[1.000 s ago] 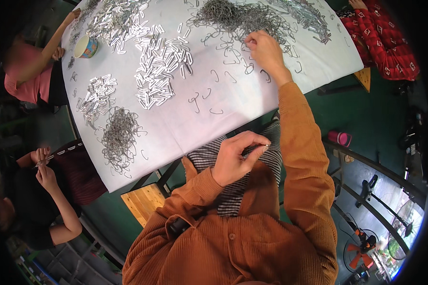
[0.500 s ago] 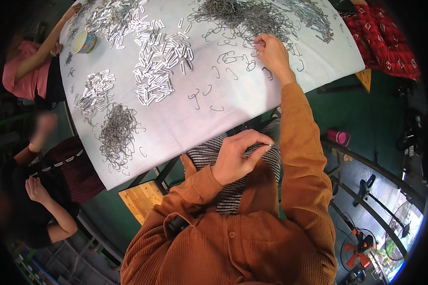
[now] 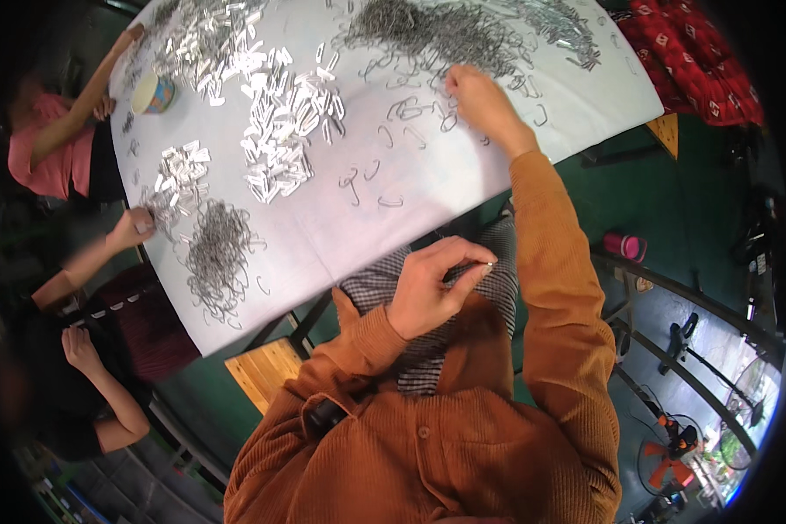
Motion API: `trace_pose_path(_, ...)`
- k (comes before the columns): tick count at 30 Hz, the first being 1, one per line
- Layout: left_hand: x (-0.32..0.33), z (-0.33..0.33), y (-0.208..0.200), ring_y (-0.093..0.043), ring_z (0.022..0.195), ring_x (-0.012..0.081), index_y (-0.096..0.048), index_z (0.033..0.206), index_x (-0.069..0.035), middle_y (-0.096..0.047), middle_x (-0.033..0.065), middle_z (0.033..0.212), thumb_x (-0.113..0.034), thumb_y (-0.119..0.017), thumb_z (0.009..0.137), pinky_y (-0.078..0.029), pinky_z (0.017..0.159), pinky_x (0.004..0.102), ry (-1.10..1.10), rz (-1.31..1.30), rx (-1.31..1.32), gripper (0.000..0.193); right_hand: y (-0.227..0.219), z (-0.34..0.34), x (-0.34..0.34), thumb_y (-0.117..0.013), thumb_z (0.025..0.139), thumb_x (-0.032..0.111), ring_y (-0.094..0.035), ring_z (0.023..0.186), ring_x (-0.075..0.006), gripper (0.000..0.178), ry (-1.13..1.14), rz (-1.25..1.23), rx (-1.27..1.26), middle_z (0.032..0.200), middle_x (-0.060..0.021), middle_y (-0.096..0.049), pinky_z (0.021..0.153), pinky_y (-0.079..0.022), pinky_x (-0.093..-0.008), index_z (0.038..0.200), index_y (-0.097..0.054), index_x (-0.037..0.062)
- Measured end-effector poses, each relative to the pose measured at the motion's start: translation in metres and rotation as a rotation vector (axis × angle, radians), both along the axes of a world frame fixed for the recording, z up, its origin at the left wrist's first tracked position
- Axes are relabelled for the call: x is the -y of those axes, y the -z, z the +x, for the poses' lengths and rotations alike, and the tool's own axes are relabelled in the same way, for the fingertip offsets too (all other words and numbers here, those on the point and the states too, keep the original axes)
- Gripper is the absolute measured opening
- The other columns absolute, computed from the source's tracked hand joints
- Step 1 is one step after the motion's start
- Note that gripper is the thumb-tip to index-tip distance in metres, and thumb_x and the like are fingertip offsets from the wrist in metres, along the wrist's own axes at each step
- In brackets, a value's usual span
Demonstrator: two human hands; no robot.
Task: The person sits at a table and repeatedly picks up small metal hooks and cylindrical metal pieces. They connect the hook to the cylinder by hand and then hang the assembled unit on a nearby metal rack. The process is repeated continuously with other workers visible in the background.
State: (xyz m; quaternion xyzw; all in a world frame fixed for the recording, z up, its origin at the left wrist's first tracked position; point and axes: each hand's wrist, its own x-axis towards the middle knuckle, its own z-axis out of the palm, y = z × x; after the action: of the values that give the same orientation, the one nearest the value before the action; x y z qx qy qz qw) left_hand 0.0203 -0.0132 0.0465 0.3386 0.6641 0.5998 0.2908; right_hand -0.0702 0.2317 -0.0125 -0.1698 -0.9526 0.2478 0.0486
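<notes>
Above my lap, just off the table's front edge, my left hand (image 3: 435, 286) pinches thumb and forefinger together. A tiny pale, shiny bit shows at the fingertips, too small to name. My right hand (image 3: 484, 103) reaches over the table to the near side of a large heap of bent grey wire hooks (image 3: 432, 35). Its thumb and fingers are closed together, and whatever may be between them is hidden. Several loose wire hooks (image 3: 405, 112) lie on the cloth beside that hand and to its left.
The white-covered table (image 3: 323, 244) also bears a pile of shiny flat metal links (image 3: 279, 131), a smaller link pile (image 3: 182, 175), a wire-hook heap (image 3: 218, 249) and a paper tub (image 3: 152, 93). Co-workers sit at left, one hand (image 3: 133, 227) on the table. A fan (image 3: 668, 463) stands lower right.
My right hand has shifted slightly left along the hook heap. My left hand stays nearly still. The nearer co-worker's hand at left has reached onto the table edge by the small link pile.
</notes>
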Motion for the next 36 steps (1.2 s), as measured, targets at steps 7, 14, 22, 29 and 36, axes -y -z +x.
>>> trace_pose_path(7, -0.003, 0.003, -0.005, -0.065, 0.076, 0.0169, -0.066, 0.096, 0.000, -0.067, 0.0088, 0.089, -0.001, -0.067, 0.085, -0.052, 0.070, 0.0258, -0.018, 0.027, -0.049, 0.011, -0.025, 0.047, 0.025, -0.057, 0.087, 0.002, -0.061, 0.082, -0.0335, 0.013, 0.025, -0.203, -0.388, 0.091, -0.0132, -0.064, 0.073, -0.048, -0.0398, 0.095, -0.067, 0.0026)
trace_pose_path(14, 0.001, 0.005, -0.001, -0.063, 0.084, 0.0099, -0.065, 0.098, 0.002, -0.070, 0.0072, 0.095, 0.002, -0.065, 0.087, -0.051, 0.081, 0.0261, -0.064, -0.033, 0.094, 0.011, -0.089, 0.181, 0.075, -0.065, 0.086, -0.004, -0.063, 0.082, -0.0084, 0.003, 0.115, -0.982, -0.546, 0.086, -0.0070, -0.067, 0.069, -0.048, -0.0205, 0.089, -0.066, -0.0038)
trace_pose_path(22, -0.006, 0.006, 0.002, -0.064, 0.080, 0.0091, -0.066, 0.101, 0.003, -0.070, 0.0073, 0.095, -0.001, -0.067, 0.087, -0.052, 0.075, 0.0231, -0.169, 0.048, 0.174, 0.015, -0.062, 0.206, 0.096, -0.068, 0.083, -0.006, -0.059, 0.083, -0.0102, 0.005, 0.168, -1.189, -0.557, 0.099, -0.0082, -0.060, 0.073, -0.049, -0.0222, 0.087, -0.067, -0.0045)
trace_pose_path(29, -0.011, 0.008, -0.001, -0.063, 0.080, 0.0081, -0.066, 0.102, 0.004, -0.070, 0.0062, 0.092, -0.001, -0.067, 0.087, -0.052, 0.073, 0.0225, -0.201, 0.066, 0.160, 0.015, -0.056, 0.194, 0.105, -0.073, 0.079, -0.001, -0.057, 0.079, -0.0075, 0.007, 0.238, -0.946, -0.599, 0.093, -0.0058, -0.062, 0.067, -0.047, -0.0201, 0.083, -0.068, -0.0016)
trace_pose_path(36, -0.017, 0.002, -0.005, -0.064, 0.088, 0.0111, -0.064, 0.102, 0.004, -0.069, 0.0076, 0.099, 0.001, -0.067, 0.088, -0.051, 0.082, 0.0256, -0.099, -0.026, 0.043, 0.015, -0.057, 0.191, 0.111, -0.075, 0.078, 0.002, -0.060, 0.079, -0.0115, 0.007, 0.312, -0.723, -0.704, 0.091, -0.0069, -0.064, 0.069, -0.049, -0.0233, 0.083, -0.070, 0.0007)
